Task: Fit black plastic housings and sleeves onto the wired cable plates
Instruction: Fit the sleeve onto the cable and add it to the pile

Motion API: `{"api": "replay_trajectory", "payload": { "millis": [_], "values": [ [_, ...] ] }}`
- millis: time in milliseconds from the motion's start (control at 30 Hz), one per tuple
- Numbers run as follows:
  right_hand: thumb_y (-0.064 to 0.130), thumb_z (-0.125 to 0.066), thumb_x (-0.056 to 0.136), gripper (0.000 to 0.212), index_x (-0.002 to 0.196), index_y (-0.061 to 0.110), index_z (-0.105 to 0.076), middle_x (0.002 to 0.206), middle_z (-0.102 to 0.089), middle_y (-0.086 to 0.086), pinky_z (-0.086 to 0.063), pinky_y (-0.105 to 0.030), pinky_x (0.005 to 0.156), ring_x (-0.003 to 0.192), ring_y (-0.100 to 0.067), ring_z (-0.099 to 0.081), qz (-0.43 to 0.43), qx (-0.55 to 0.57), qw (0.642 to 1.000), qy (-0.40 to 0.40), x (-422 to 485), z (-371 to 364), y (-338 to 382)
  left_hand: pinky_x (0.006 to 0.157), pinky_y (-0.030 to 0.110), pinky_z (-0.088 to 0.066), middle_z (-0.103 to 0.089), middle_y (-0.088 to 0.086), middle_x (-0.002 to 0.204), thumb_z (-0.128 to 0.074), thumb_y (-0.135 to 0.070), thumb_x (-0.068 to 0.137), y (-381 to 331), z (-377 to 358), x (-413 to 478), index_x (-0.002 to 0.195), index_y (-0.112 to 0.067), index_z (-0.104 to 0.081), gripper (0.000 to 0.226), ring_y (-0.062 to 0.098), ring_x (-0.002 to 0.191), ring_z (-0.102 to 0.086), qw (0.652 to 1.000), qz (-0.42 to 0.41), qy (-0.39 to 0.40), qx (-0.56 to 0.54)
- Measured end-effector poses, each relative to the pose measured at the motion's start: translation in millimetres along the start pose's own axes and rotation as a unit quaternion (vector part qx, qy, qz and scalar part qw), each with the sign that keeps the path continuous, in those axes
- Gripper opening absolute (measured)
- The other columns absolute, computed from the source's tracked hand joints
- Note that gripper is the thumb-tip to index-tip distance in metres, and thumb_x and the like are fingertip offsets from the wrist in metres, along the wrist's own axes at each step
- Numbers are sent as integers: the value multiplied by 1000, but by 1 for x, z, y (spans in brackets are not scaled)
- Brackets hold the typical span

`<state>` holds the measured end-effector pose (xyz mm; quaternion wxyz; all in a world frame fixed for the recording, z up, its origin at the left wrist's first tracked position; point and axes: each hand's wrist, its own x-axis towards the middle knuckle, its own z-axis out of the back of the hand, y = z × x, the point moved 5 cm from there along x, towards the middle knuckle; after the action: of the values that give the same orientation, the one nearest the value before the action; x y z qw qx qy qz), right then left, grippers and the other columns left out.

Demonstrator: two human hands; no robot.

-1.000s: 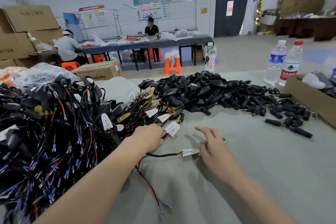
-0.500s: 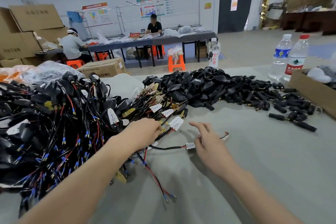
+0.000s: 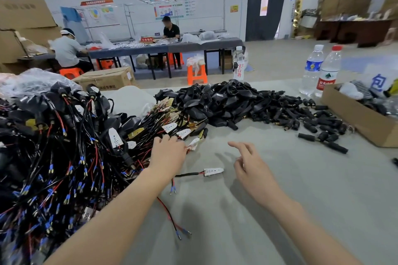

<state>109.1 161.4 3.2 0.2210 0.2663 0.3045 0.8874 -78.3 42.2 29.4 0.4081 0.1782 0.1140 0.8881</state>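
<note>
L hand: palm down on the near edge of the plate heap. Fingers bend down onto the wires, close together. A blurry white plate sticks out right at the tips; can't tell if it's pinched.
R hand: up over the table, touches nothing. Pointer finger sticks out straight, the other fingers bend in loose. Holds nothing.
Plate: one white plate, flat on the table btw the 2 hands, just beside the R hand. Its black cable runs left to the L wrist.
Plate heap: white and gold plates w/ thin wires, in front of the L hand.
Housings: big black heap behind the plate heap, touching it.
Sleeves: small black tubes spread to the R of the housings; a few lie apart, nearer.
Tangle: big heap of black and red wires w/ blue ends, far L.
Loose wire: red and black, comes out from under the L arm, blue tips on the table.
Box: brown, at the R edge, stuff inside.
Bottles: 2 clear ones, behind the box.
Table: grey.
People: 2, sitting at a long table far back.
</note>
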Motion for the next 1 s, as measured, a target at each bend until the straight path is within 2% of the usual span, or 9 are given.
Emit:
{"api": "replay_trajectory", "payload": {
  "millis": [133,300,367,500,667,767,900,933,1000],
  "values": [
    [13,-39,99,45,139,33,-42,131,-40,9,-50,-41,82,83,-17,-59,-14,-5,1000,-1,-1,4,-8,75,35,-49,-71,-3,93,-44,-37,104,27,44,5,115,-25,-70,31,20,89,-62,944,59,-88,-311],
    [14,-38,100,44,139,34,-43,129,-41,11,-47,-35,84,90,-12,-56,-9,13,1000,-6,-1,3,-3,48,12,-36,-63,-19,72,-53,-35,101,48,150,10,99,-31,-70,18,-9,47,-48,834,24,-225,-503],
    [12,-40,99,44,137,34,-46,126,-44,9,-47,-35,85,87,-14,-54,-13,37,999,-12,0,1,1,54,11,-45,-69,-18,75,-55,-31,101,55,189,8,96,-37,-68,15,-9,57,-56,741,15,-275,-612],
    [11,-43,100,42,131,37,-53,126,-56,13,-50,-20,79,96,-10,-63,-72,206,976,-7,0,1,9,71,22,-57,-70,-8,79,-57,-18,101,47,193,2,97,-18,-69,13,5,73,-65,539,38,-265,-798],
    [15,-55,100,30,126,28,-57,118,-69,3,-54,-28,69,93,-21,-73,-171,514,841,-12,3,8,5,88,33,-57,-69,3,89,-61,-21,98,-25,79,-20,93,-11,-68,13,14,82,-69,381,156,-111,-905],
    [25,-55,100,22,121,23,-61,110,-73,0,-52,-31,63,85,-22,-74,-211,577,786,-74,3,13,-13,77,27,-59,-66,6,84,-65,-22,96,-57,21,-36,96,-9,-68,14,16,77,-67,357,209,-54,-909],
    [22,-46,104,27,109,7,-67,95,-73,-7,-55,-24,56,73,-19,-73,-217,592,770,-101,0,10,-34,72,28,-60,-63,4,83,-65,-25,92,-71,-4,-31,113,-5,-66,29,14,72,-64,309,229,-42,-922],
    [21,-45,104,28,110,5,-67,92,-74,-8,-56,-23,59,75,-18,-73,-213,590,773,-94,0,7,-37,74,29,-60,-66,5,87,-65,-29,89,-78,-5,-29,114,-6,-65,33,15,75,-66,315,207,-24,-926],
    [23,-47,103,30,112,4,-68,93,-76,-10,-56,-22,65,82,-18,-73,-207,580,784,-77,2,3,-39,75,30,-59,-73,7,95,-62,-29,88,-97,-5,-27,117,-9,-64,35,19,84,-71,383,147,27,-912]
  ]
}}
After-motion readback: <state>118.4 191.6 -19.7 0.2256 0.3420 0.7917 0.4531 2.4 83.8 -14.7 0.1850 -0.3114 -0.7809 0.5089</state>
